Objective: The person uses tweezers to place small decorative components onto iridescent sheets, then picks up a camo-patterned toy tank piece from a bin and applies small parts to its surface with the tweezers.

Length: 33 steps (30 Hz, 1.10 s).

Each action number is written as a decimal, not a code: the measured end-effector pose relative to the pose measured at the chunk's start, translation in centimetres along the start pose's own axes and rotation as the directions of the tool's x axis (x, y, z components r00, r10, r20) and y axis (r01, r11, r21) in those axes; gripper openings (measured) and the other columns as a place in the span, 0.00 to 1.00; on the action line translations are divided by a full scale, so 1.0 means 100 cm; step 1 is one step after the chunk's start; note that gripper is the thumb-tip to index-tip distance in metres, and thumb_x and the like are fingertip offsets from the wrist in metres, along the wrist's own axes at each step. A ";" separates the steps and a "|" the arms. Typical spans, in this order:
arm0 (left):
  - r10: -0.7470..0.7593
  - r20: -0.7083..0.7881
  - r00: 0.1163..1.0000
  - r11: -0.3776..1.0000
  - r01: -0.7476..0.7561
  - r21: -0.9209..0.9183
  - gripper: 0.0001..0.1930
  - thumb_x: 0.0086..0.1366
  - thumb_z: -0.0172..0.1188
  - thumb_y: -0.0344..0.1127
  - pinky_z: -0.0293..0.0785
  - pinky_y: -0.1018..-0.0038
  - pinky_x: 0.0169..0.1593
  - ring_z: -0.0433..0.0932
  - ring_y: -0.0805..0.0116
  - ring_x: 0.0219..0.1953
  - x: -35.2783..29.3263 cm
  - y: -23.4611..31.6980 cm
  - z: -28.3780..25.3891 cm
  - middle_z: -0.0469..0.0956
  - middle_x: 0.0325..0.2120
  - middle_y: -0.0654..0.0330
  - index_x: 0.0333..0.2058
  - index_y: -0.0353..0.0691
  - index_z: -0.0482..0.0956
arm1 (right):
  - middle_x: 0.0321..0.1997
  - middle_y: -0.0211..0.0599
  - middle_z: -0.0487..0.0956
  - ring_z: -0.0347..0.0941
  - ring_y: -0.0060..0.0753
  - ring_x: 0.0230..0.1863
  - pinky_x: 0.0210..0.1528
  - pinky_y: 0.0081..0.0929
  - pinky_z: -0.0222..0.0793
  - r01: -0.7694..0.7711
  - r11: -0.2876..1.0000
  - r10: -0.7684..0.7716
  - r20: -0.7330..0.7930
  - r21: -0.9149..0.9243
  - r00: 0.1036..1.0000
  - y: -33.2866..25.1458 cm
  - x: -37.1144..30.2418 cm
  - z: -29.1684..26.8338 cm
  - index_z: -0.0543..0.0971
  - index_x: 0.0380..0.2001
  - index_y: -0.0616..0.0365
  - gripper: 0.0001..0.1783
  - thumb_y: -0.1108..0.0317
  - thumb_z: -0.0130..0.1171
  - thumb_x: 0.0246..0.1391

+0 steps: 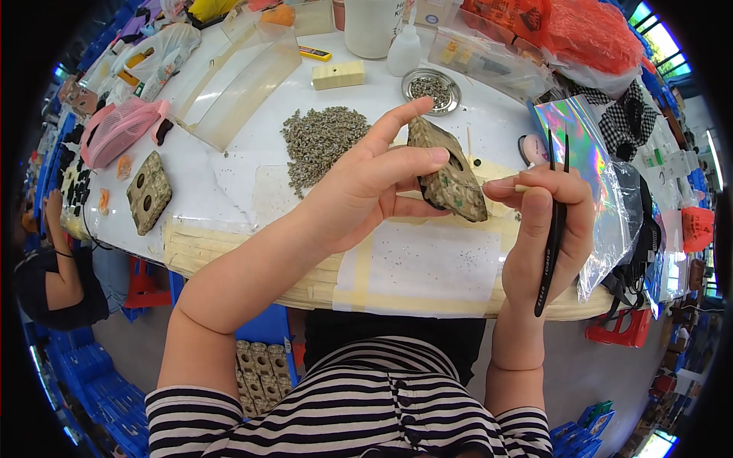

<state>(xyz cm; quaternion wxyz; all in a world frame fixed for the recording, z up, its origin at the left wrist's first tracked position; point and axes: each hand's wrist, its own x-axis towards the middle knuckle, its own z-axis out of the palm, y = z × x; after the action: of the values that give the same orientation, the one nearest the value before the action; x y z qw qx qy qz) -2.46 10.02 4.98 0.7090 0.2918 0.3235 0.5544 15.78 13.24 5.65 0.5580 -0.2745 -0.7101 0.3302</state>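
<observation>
My left hand is closed around a camouflage-patterned casing, tilted above the table with an opening along its upper side. Between thumb and fingertips of my right hand is a thin pale stick, its fine tip close to the casing's right edge; whether they touch I cannot tell. Black tweezers are also tucked in that hand, points up. A heap of tiny metallic pieces lies beyond my left wrist. More of them sit in a round metal dish behind the casing.
A camouflage casing with two round holes lies at left, near a pink mesh item. Behind are a pale yellow block, a squeeze bottle and clear trays. An iridescent bag lies right. Another person sits left.
</observation>
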 end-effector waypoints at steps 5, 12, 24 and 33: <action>-0.011 0.002 1.000 1.000 0.011 0.014 0.40 0.61 0.59 0.35 0.76 0.63 0.49 0.75 0.66 0.47 0.000 -0.001 -0.002 0.71 0.45 0.55 0.65 0.41 0.44 | 0.26 0.32 0.72 0.71 0.19 0.26 0.33 0.14 0.66 0.001 0.999 -0.001 0.008 0.049 1.000 0.002 0.000 0.004 0.72 0.33 0.64 0.05 0.73 0.53 0.59; -0.008 -0.003 1.000 1.000 0.008 0.027 0.40 0.60 0.59 0.35 0.76 0.63 0.48 0.75 0.66 0.47 0.000 -0.002 -0.002 0.72 0.45 0.56 0.65 0.41 0.44 | 0.27 0.34 0.74 0.72 0.20 0.27 0.33 0.15 0.67 0.027 0.999 -0.024 0.058 -0.043 0.998 0.003 0.000 0.001 0.72 0.34 0.64 0.04 0.73 0.52 0.60; -0.015 -0.016 1.000 0.999 0.016 0.037 0.41 0.60 0.60 0.36 0.75 0.64 0.48 0.75 0.66 0.47 0.000 -0.002 -0.001 0.72 0.44 0.56 0.65 0.41 0.44 | 0.26 0.34 0.75 0.70 0.19 0.27 0.34 0.15 0.65 0.039 0.996 -0.033 0.069 -0.080 0.997 0.003 0.000 0.000 0.72 0.34 0.63 0.04 0.73 0.52 0.59; -0.006 -0.007 1.000 0.999 0.006 0.037 0.40 0.60 0.60 0.36 0.75 0.63 0.49 0.75 0.66 0.47 0.000 -0.002 -0.001 0.71 0.46 0.55 0.65 0.41 0.45 | 0.24 0.32 0.74 0.67 0.18 0.26 0.32 0.14 0.62 0.037 0.998 -0.035 0.051 -0.052 0.998 0.004 0.000 0.002 0.73 0.33 0.62 0.01 0.76 0.54 0.58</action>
<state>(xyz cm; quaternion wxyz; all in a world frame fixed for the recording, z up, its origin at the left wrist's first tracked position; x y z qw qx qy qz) -2.47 9.95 4.75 0.7042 0.3019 0.3370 0.5472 15.58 13.50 5.32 0.5383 -0.2680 -0.7372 0.3080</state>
